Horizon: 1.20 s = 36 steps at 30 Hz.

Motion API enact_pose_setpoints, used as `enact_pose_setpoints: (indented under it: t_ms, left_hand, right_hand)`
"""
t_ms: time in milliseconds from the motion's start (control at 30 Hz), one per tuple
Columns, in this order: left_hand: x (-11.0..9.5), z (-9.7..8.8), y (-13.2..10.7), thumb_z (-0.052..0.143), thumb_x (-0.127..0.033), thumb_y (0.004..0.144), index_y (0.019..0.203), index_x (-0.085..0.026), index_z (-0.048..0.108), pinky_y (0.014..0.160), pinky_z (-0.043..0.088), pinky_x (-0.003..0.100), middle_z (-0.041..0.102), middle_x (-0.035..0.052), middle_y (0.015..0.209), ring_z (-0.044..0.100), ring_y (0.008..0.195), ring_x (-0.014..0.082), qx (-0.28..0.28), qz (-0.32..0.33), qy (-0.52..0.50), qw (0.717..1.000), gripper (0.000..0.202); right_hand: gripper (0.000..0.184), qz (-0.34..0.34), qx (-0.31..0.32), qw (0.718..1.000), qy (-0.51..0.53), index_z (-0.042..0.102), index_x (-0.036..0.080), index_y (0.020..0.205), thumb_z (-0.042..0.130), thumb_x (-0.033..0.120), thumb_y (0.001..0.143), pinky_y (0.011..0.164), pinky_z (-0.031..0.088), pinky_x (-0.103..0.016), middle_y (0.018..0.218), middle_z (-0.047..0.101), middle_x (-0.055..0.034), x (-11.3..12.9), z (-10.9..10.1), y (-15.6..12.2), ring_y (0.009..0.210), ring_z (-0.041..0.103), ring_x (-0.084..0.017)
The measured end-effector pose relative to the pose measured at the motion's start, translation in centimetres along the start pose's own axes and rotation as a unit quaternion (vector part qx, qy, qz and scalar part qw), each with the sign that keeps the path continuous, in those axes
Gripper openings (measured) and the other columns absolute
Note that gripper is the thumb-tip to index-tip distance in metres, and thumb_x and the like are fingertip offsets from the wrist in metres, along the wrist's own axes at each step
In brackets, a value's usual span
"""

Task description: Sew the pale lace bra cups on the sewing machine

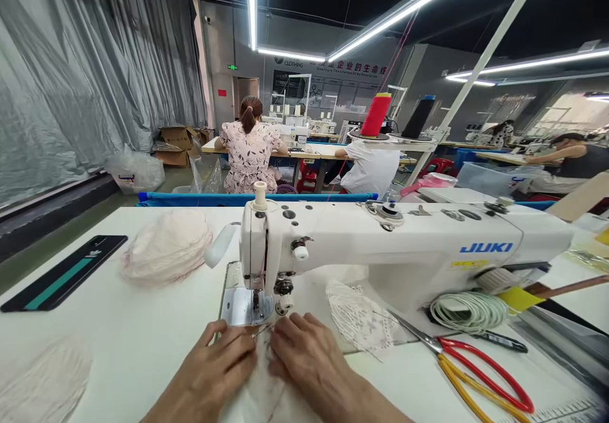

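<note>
My left hand (214, 366) and my right hand (307, 353) lie close together just in front of the needle of a white sewing machine (380, 239). Between them runs a thin, sheer white fabric (261, 385), with both sets of fingers bent and closed on it. The fabric's front end reaches toward the presser foot (257, 302) over the metal plate. My fingertips are partly hidden, the right ones most. Right of my right hand, a piece of white lace (364, 318) lies under the machine arm.
Scissors (457, 359) with red and yellow handles lie at the right, beside a coil of pale green cord (469, 312). At the left are white fabric piles (166, 248) and a dark phone-like slab (66, 271). Co-workers (250, 147) sit at tables beyond.
</note>
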<state>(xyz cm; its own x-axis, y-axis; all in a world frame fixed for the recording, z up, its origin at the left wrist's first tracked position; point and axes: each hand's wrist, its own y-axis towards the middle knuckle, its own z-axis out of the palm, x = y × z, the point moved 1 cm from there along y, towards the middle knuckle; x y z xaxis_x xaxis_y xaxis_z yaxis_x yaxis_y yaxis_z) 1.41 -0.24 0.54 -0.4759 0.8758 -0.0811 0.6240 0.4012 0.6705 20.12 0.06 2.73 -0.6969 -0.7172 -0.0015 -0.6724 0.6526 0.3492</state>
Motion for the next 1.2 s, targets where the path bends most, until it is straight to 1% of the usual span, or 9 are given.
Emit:
enact_pose_setpoints:
  t_ms: [167,433,600,700,767,833,933,1000,1200]
  left_hand:
    - [0.5,-0.3,0.5,0.023,-0.016,0.1,0.095,-0.015,0.062,0.086,0.031,0.032,0.068,0.0033,0.087,0.057,0.088,0.0136,0.01,0.016,0.077,0.997,0.04]
    - [2.1,0.7,1.2,0.025,-0.012,0.098,0.095,-0.013,0.063,0.085,0.032,0.034,0.067,0.0056,0.086,0.056,0.086,0.0148,-0.021,0.02,0.133,0.991,0.038]
    - [2.5,1.2,0.8,0.025,-0.012,0.097,0.096,-0.013,0.063,0.087,0.032,0.035,0.067,0.0064,0.09,0.055,0.09,0.0156,-0.012,0.021,0.148,0.989,0.038]
    - [2.1,1.1,0.4,0.028,-0.013,0.097,0.101,-0.013,0.062,0.091,0.03,0.036,0.068,0.0073,0.095,0.056,0.096,0.0158,0.004,0.0,0.133,0.991,0.034]
    - [1.7,1.1,0.0,0.028,-0.014,0.098,0.103,-0.012,0.061,0.093,0.029,0.036,0.068,0.0078,0.099,0.056,0.099,0.0158,-0.005,-0.014,0.102,0.995,0.034]
    - [1.5,1.1,-0.3,0.026,-0.013,0.098,0.102,-0.013,0.061,0.093,0.029,0.036,0.067,0.0076,0.102,0.056,0.101,0.0156,-0.019,-0.033,0.068,0.997,0.036]
    - [1.6,1.6,-0.7,0.023,-0.008,0.097,0.106,-0.016,0.06,0.094,0.029,0.037,0.066,0.0058,0.105,0.057,0.102,0.0149,-0.012,-0.064,0.041,0.997,0.039]
    - [2.0,2.1,-0.7,0.026,-0.007,0.097,0.107,-0.018,0.06,0.094,0.028,0.037,0.066,0.0044,0.104,0.057,0.101,0.0144,-0.006,-0.077,0.044,0.996,0.038]
    - [1.2,1.4,-0.1,0.039,-0.015,0.095,0.102,-0.018,0.061,0.091,0.039,0.037,0.065,0.0037,0.102,0.058,0.097,0.0166,0.04,-0.047,0.111,0.992,0.023]
  right_hand:
    - [0.005,-0.011,-0.01,1.0,-0.016,0.056,0.017,0.085,0.057,0.013,0.086,0.061,0.039,-0.028,0.081,0.061,-0.0023,-1.1,0.7,0.6,0.07,0.055,-0.016]
    - [0.013,-0.012,-0.095,0.995,-0.033,0.06,0.019,0.095,0.051,0.011,0.088,0.073,0.046,-0.029,0.094,0.066,-0.0074,-2.4,0.7,1.7,0.082,0.058,-0.019]
    - [0.023,-0.006,-0.078,0.997,-0.014,0.056,0.019,0.112,0.049,0.014,0.091,0.077,0.047,-0.03,0.095,0.066,-0.0077,-2.7,0.3,1.9,0.087,0.058,-0.019]
    - [0.022,-0.013,-0.04,0.999,0.03,0.055,0.019,0.11,0.049,0.032,0.093,0.075,0.046,-0.031,0.097,0.065,-0.0067,-2.5,-0.3,1.4,0.087,0.058,-0.02]
    - [0.038,-0.036,-0.036,0.997,0.059,0.057,0.019,0.103,0.048,0.053,0.088,0.079,0.045,-0.034,0.106,0.064,-0.0079,-2.1,-0.5,0.9,0.087,0.058,-0.021]
    - [0.046,-0.055,-0.051,0.994,0.076,0.058,0.019,0.098,0.047,0.061,0.085,0.087,0.041,-0.037,0.109,0.063,-0.0082,-1.6,-0.3,0.3,0.09,0.058,-0.02]
    - [0.02,-0.066,-0.08,0.99,0.093,0.057,0.018,0.086,0.047,0.033,0.094,0.089,0.039,-0.032,0.098,0.066,-0.0042,-1.0,0.5,-0.1,0.089,0.058,-0.016]
    - [0.016,-0.07,-0.094,0.988,0.103,0.056,0.017,0.082,0.044,0.014,0.092,0.087,0.039,-0.029,0.091,0.067,-0.0024,-0.9,0.8,-0.1,0.087,0.059,-0.014]
    - [0.021,-0.105,-0.131,0.982,0.089,0.056,0.015,0.082,0.041,0.016,0.096,0.087,0.039,-0.028,0.092,0.068,-0.0034,-1.2,0.3,0.2,0.091,0.059,-0.013]
